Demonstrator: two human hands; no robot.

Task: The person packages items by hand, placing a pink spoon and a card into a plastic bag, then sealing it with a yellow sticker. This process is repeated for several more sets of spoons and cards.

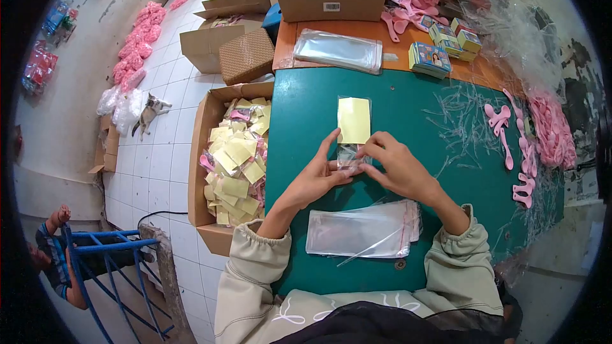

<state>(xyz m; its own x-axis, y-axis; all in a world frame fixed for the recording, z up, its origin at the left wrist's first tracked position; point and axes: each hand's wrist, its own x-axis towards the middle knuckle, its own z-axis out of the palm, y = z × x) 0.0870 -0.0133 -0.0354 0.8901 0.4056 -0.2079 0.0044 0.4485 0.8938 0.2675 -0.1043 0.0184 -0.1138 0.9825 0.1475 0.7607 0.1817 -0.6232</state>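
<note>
Packet [354,121], one, a clear sleeve with a pale yellow card in its upper part, lying on the green surface [293,108] directly in front of you, above the loose sleeves.

Left hand [312,178]: your grip is closed on the packet's lower end, index finger reaching up along its left edge.

Right hand [401,165]: your grip is drawn together on the clear plastic below the card, thumb and index fingertips close together (the packet's contents there are partly hidden by your fingers).

Clear sleeves [357,232], one fanned pile, flat, between your forearms and nearer your body; a thin strip lies across them.

Second sleeve stack [338,50], on the orange section [287,41] at the far end.

Small printed boxes [430,59], stacked in groups, right of that stack.

Pink spoons [528,156], loose, at your right; a bagged pink bundle [554,130] sits just beside them.

Clear plastic strips [468,121], scattered, between your right hand and the spoons.

Open carton [199,153], left of the surface, filled with yellow-carded packets [236,172], some showing pink items.

Large open box [306,7], brown, at the far edge.

White tiled floor [178,95], far left: pink bags [137,44] in a row, one cat [151,114].

Blue metal frame [108,248], lower left, with another person [76,280] beside it.
</note>
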